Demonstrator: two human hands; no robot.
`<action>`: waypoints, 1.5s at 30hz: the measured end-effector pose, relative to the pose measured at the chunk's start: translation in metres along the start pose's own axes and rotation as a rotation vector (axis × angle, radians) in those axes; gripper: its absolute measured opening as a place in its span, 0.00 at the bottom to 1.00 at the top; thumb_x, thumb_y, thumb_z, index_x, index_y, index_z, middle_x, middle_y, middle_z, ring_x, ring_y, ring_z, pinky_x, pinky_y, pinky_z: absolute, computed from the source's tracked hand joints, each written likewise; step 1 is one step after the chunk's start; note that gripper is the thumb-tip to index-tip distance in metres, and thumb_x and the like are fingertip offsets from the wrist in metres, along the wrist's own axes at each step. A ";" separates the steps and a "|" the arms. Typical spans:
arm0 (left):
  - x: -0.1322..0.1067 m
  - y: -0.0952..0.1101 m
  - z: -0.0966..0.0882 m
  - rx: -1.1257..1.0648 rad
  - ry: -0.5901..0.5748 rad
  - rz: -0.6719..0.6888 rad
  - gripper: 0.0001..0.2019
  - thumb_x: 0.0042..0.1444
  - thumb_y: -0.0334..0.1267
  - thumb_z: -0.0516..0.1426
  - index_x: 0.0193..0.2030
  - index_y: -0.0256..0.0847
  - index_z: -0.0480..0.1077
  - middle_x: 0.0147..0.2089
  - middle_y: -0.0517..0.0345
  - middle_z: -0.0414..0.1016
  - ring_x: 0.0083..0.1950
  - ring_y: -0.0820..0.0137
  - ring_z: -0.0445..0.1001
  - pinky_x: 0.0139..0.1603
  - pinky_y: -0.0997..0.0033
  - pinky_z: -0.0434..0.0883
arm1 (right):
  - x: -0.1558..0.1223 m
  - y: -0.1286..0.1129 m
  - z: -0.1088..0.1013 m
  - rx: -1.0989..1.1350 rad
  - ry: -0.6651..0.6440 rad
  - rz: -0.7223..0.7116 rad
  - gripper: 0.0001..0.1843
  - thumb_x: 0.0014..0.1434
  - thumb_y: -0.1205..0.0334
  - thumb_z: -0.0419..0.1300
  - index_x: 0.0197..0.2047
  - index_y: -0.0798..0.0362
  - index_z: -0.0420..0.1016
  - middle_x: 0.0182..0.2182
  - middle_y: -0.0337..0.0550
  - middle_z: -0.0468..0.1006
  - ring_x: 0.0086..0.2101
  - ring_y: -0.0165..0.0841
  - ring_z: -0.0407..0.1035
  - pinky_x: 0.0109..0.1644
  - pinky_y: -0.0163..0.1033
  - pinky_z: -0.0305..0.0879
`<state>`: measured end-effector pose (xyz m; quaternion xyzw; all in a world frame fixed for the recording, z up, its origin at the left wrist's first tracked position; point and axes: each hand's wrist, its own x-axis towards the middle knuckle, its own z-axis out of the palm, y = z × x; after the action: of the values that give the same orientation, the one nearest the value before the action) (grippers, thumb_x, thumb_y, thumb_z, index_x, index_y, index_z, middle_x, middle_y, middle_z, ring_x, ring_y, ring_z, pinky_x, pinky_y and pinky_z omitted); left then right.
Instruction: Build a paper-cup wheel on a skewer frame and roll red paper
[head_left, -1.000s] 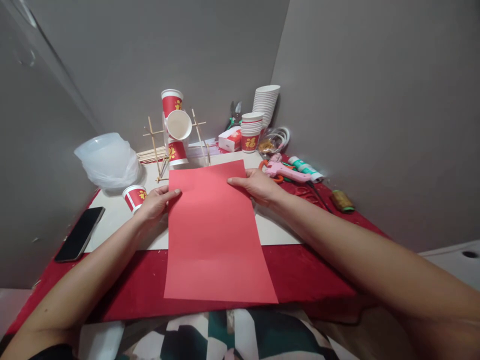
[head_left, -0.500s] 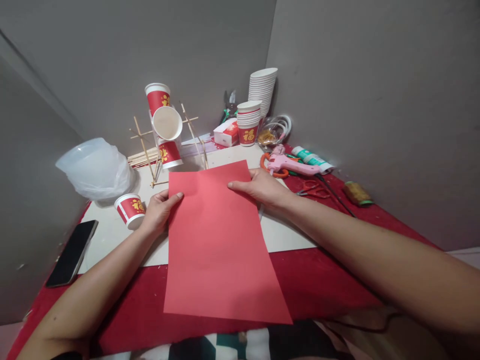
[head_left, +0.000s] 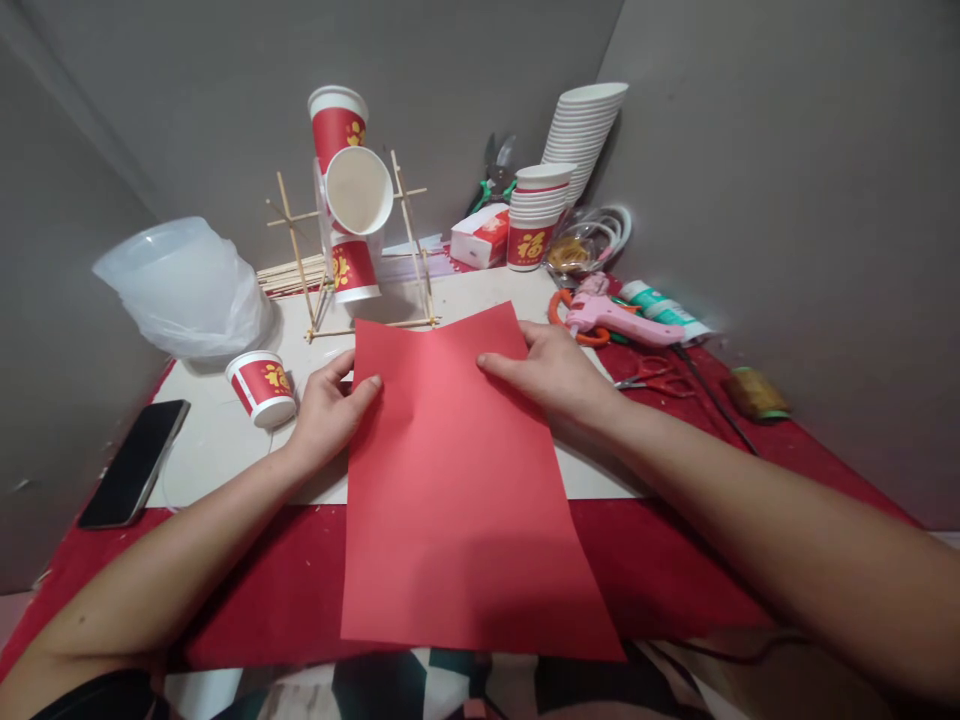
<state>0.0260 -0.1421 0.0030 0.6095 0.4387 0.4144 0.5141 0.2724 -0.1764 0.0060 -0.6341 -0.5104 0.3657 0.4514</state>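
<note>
A sheet of red paper (head_left: 465,500) is held up in front of me, its lower edge near my lap. My left hand (head_left: 334,405) grips its left edge near the top, thumb on the front and fingers behind. On the opposite edge my right hand (head_left: 555,375) pinches it the same way, thumb on the face. Just beyond the paper stands a frame of thin wooden sticks (head_left: 304,265) with red and white paper cups (head_left: 358,190) mounted in it. A single paper cup (head_left: 262,388) lies tilted to the left of my left hand.
A phone (head_left: 135,465) and a plastic-wrapped container (head_left: 187,290) are at left. To the right are a pink glue gun (head_left: 622,318), red-handled scissors (head_left: 664,377), a thread spool (head_left: 757,393) and stacked paper cups (head_left: 536,215). Pliers (head_left: 497,175) stand behind a small box (head_left: 480,236). Grey walls enclose the table.
The view has shifted, so the table items appear higher and the right-hand ones further right. Both hands keep hold of the red paper, which sits slightly further right in view.
</note>
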 end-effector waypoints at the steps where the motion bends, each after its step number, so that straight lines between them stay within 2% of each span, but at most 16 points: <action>1: -0.001 0.000 0.001 0.013 -0.018 0.029 0.22 0.54 0.38 0.64 0.56 0.39 0.77 0.51 0.52 0.83 0.41 0.64 0.81 0.41 0.69 0.77 | 0.001 0.002 0.001 -0.006 0.002 -0.032 0.13 0.50 0.65 0.63 0.41 0.57 0.81 0.39 0.50 0.85 0.35 0.43 0.80 0.37 0.42 0.75; 6: -0.007 0.001 0.003 0.098 -0.090 0.157 0.28 0.56 0.32 0.59 0.65 0.43 0.71 0.63 0.53 0.77 0.57 0.61 0.79 0.52 0.70 0.76 | 0.001 0.009 0.006 -0.050 0.013 -0.173 0.12 0.51 0.65 0.59 0.38 0.55 0.80 0.38 0.47 0.85 0.38 0.42 0.79 0.43 0.42 0.74; 9: -0.010 0.003 0.005 0.129 -0.123 0.201 0.32 0.56 0.31 0.58 0.69 0.44 0.67 0.69 0.54 0.72 0.65 0.60 0.74 0.60 0.69 0.74 | -0.001 0.007 0.007 -0.071 0.010 -0.188 0.14 0.52 0.66 0.58 0.41 0.55 0.81 0.39 0.46 0.85 0.37 0.41 0.78 0.41 0.41 0.72; 12: -0.014 0.007 0.009 0.117 -0.162 0.190 0.33 0.55 0.30 0.62 0.69 0.45 0.67 0.71 0.53 0.69 0.67 0.57 0.72 0.62 0.67 0.73 | -0.005 0.003 0.009 -0.071 -0.013 -0.182 0.18 0.53 0.66 0.56 0.45 0.55 0.82 0.41 0.46 0.85 0.36 0.40 0.77 0.38 0.39 0.71; 15: -0.018 0.011 0.012 0.095 -0.170 0.136 0.35 0.51 0.30 0.65 0.68 0.45 0.69 0.70 0.52 0.69 0.62 0.55 0.76 0.59 0.66 0.75 | -0.008 0.001 0.010 -0.082 -0.030 -0.192 0.21 0.54 0.66 0.56 0.48 0.55 0.82 0.42 0.45 0.85 0.35 0.38 0.77 0.38 0.39 0.71; 17: -0.019 0.012 0.013 0.081 -0.179 0.118 0.35 0.51 0.30 0.65 0.68 0.45 0.69 0.70 0.52 0.69 0.60 0.55 0.78 0.56 0.66 0.77 | -0.009 0.000 0.009 -0.089 -0.037 -0.215 0.21 0.54 0.66 0.55 0.48 0.55 0.83 0.43 0.46 0.85 0.37 0.39 0.77 0.41 0.39 0.72; 19: -0.017 0.012 0.012 0.064 -0.194 0.130 0.34 0.52 0.31 0.65 0.68 0.45 0.69 0.70 0.52 0.69 0.61 0.55 0.77 0.55 0.67 0.77 | -0.009 0.000 0.007 -0.072 -0.053 -0.230 0.20 0.54 0.67 0.56 0.46 0.55 0.83 0.43 0.45 0.85 0.41 0.40 0.78 0.43 0.40 0.72; 22: -0.009 0.011 0.006 0.028 -0.193 0.129 0.32 0.53 0.33 0.64 0.67 0.44 0.70 0.67 0.51 0.73 0.63 0.57 0.75 0.56 0.67 0.76 | -0.008 -0.002 0.001 0.027 -0.113 -0.165 0.19 0.53 0.65 0.58 0.45 0.54 0.84 0.40 0.44 0.85 0.38 0.40 0.78 0.38 0.39 0.73; 24: -0.003 0.010 0.000 -0.010 -0.172 0.069 0.29 0.53 0.35 0.65 0.63 0.42 0.73 0.60 0.51 0.79 0.57 0.59 0.79 0.52 0.68 0.77 | -0.007 -0.003 -0.004 0.112 -0.162 -0.084 0.19 0.52 0.64 0.60 0.47 0.53 0.83 0.38 0.44 0.85 0.33 0.39 0.78 0.33 0.38 0.72; 26: 0.004 0.009 -0.005 -0.045 -0.141 -0.015 0.25 0.51 0.36 0.66 0.57 0.40 0.77 0.52 0.51 0.83 0.47 0.62 0.82 0.45 0.69 0.77 | -0.006 -0.003 -0.009 0.173 -0.200 -0.019 0.19 0.50 0.63 0.63 0.46 0.53 0.83 0.35 0.44 0.85 0.30 0.38 0.77 0.30 0.38 0.72; 29: 0.010 0.008 -0.010 -0.094 -0.108 -0.125 0.19 0.47 0.36 0.68 0.47 0.38 0.81 0.41 0.52 0.85 0.35 0.65 0.81 0.37 0.69 0.76 | -0.002 -0.002 -0.014 0.210 -0.225 0.043 0.16 0.48 0.64 0.65 0.43 0.52 0.84 0.30 0.41 0.84 0.27 0.35 0.75 0.27 0.37 0.69; 32: 0.014 0.007 -0.012 -0.145 -0.106 -0.169 0.16 0.44 0.35 0.68 0.43 0.38 0.82 0.37 0.53 0.84 0.32 0.65 0.80 0.37 0.67 0.76 | 0.004 0.003 -0.019 0.203 -0.248 0.065 0.11 0.48 0.65 0.67 0.38 0.51 0.84 0.25 0.38 0.81 0.21 0.30 0.69 0.23 0.34 0.62; 36: 0.017 0.003 -0.016 -0.152 -0.101 -0.141 0.14 0.42 0.33 0.68 0.40 0.40 0.83 0.36 0.55 0.84 0.31 0.68 0.78 0.34 0.70 0.74 | 0.012 0.012 -0.026 0.179 -0.221 0.040 0.04 0.48 0.66 0.68 0.31 0.52 0.83 0.19 0.36 0.76 0.18 0.26 0.62 0.21 0.33 0.56; 40: 0.021 -0.002 -0.022 -0.098 -0.043 -0.155 0.11 0.43 0.33 0.68 0.36 0.40 0.83 0.32 0.56 0.82 0.26 0.72 0.72 0.26 0.73 0.66 | 0.018 0.018 -0.032 0.196 -0.159 0.051 0.05 0.44 0.69 0.70 0.29 0.53 0.83 0.25 0.40 0.82 0.24 0.29 0.70 0.27 0.35 0.65; 43: 0.022 -0.003 -0.023 -0.126 -0.029 -0.180 0.09 0.43 0.32 0.69 0.34 0.40 0.82 0.31 0.56 0.81 0.27 0.72 0.72 0.29 0.71 0.68 | 0.022 0.021 -0.035 0.243 -0.172 0.046 0.09 0.42 0.70 0.71 0.31 0.53 0.84 0.31 0.42 0.85 0.32 0.35 0.77 0.38 0.40 0.73; 45: 0.022 -0.003 -0.022 -0.159 -0.028 -0.178 0.09 0.42 0.31 0.69 0.34 0.40 0.82 0.32 0.56 0.82 0.27 0.72 0.72 0.30 0.70 0.69 | 0.023 0.022 -0.036 0.297 -0.183 0.041 0.10 0.42 0.70 0.71 0.32 0.52 0.85 0.31 0.42 0.86 0.37 0.38 0.79 0.44 0.43 0.76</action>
<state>0.0108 -0.1152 0.0044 0.5312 0.4495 0.3923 0.6016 0.3174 -0.1627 -0.0034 -0.5348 -0.4766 0.5026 0.4841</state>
